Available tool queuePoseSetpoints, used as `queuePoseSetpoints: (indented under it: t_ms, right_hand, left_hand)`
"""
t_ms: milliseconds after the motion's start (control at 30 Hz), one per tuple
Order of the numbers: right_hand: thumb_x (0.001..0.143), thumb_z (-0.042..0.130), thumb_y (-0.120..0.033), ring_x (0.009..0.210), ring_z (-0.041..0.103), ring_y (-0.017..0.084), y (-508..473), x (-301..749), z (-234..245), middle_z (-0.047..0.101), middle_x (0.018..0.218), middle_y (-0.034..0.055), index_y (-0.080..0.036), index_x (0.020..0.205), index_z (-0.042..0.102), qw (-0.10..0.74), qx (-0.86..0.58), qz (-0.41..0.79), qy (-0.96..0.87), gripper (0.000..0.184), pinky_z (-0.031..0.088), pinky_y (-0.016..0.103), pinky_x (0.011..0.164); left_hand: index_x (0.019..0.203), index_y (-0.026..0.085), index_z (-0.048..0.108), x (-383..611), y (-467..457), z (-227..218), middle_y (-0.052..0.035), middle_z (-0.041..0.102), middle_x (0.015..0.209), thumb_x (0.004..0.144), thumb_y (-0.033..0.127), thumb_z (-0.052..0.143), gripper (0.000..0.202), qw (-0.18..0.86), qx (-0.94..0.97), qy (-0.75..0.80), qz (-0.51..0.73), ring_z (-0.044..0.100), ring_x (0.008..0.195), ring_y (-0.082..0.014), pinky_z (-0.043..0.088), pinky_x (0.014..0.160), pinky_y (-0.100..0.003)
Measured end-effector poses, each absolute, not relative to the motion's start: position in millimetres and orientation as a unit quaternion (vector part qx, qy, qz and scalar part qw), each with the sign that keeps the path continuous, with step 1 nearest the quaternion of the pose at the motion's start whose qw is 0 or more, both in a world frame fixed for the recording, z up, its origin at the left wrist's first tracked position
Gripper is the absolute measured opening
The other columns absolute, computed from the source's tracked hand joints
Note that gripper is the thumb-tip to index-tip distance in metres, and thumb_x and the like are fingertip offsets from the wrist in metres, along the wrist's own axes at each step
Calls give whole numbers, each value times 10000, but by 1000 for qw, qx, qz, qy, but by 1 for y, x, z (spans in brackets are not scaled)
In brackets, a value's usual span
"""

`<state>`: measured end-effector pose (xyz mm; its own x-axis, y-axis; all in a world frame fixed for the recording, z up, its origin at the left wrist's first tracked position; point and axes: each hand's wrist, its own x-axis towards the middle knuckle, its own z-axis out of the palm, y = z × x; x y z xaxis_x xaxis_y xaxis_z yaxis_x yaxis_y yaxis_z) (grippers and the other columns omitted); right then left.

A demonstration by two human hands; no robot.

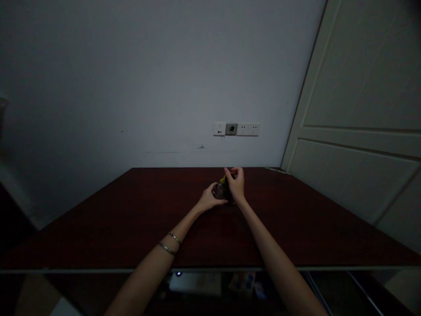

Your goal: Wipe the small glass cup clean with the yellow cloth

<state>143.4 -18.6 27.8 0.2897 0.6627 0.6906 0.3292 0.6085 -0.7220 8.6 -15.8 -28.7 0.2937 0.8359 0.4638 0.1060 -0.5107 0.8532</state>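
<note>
Near the far middle of the dark red table, my left hand (209, 199) curls around the side of a small clear, rounded container (218, 192) that looks like glass. Two metal bangles are on my left forearm. My right hand (237, 188) is bent over the container's right side, thumb and fingers drawn together. A small yellow thing (222, 180) shows by the right fingers at the container's top. Something dark lies under the right palm, too dim to name. What the right fingers hold is hidden.
The table (131, 219) reaches back to a pale wall with a row of sockets (248, 129). A white panelled door (358, 175) stands along the right side. Below the front edge, a shelf holds a pale flat box (195, 284) and small coloured packs (242, 281).
</note>
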Motion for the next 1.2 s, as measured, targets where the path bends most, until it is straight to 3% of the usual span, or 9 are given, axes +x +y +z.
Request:
queuePoseSetpoints:
  t_ms: [167, 333, 500, 633, 767, 933, 1067, 1200]
  right_hand:
    - [711, 570, -462, 760, 508, 169, -31, 130, 27, 532, 789, 33, -200, 770, 511, 653, -411, 73, -632, 274, 416, 295, 744]
    - [713, 584, -365, 974, 535, 214, -40, 131, 21, 587, 1015, 73, -204, 964, 561, 587, -351, 102, -722, 299, 402, 349, 877]
    - [811, 464, -321, 1075, 528, 183, -36, 131, 16, 541, 1205, 61, -236, 1150, 457, 579, -336, 180, -721, 350, 388, 342, 936]
    - [828, 433, -351, 1044, 554, 168, -20, 130, 19, 559, 1196, 50, -240, 1096, 465, 585, -365, 225, -688, 292, 417, 339, 906]
    - [767, 524, -418, 1023, 568, 202, -12, 129, 22, 578, 1173, 74, -206, 1052, 542, 583, -396, 215, -676, 356, 422, 362, 908]
    - [801, 504, -349, 1178, 461, 203, -32, 129, 16, 511, 1262, 72, -211, 1165, 530, 594, -333, 135, -720, 390, 331, 364, 1016]
    - [816, 495, -285, 1267, 346, 199, -49, 134, 11, 424, 1341, 45, -243, 1212, 497, 553, -283, 104, -777, 398, 269, 400, 1059]
    - [811, 507, -295, 1257, 362, 201, -49, 141, 12, 458, 1315, 42, -238, 1183, 526, 540, -270, 120, -788, 377, 269, 399, 1059]
  left_hand:
    - [1177, 120, 416, 12, -11, -30, -129, 560, 1100, 460, 177, 776, 804, 381, 660, 341, 550, 552, 990, -216, 420, 893, -349]
    - [1181, 122, 383, 10, -3, -30, -121, 554, 1103, 474, 119, 742, 793, 388, 621, 347, 587, 565, 967, -196, 437, 866, -314]
    - [1174, 133, 383, 5, -3, -28, -114, 568, 1084, 492, 160, 749, 774, 389, 619, 351, 585, 583, 930, -186, 452, 843, -313]
    - [1164, 140, 399, 4, -9, -22, -119, 562, 1110, 470, 201, 775, 792, 376, 638, 330, 585, 576, 951, -190, 443, 862, -318]
    - [1180, 153, 401, 3, -12, -19, -115, 559, 1121, 463, 225, 787, 818, 354, 666, 313, 576, 567, 965, -195, 438, 873, -325]
    - [1181, 157, 415, -2, -5, -21, -101, 581, 1075, 465, 205, 779, 804, 357, 649, 355, 570, 577, 928, -194, 445, 855, -325]
    - [1182, 151, 424, -3, 4, -25, -110, 575, 1086, 453, 160, 774, 809, 372, 629, 351, 585, 564, 961, -204, 433, 873, -325]
    - [1165, 144, 433, -1, 4, -25, -115, 572, 1086, 446, 178, 788, 803, 382, 633, 328, 589, 564, 968, -212, 434, 877, -345]
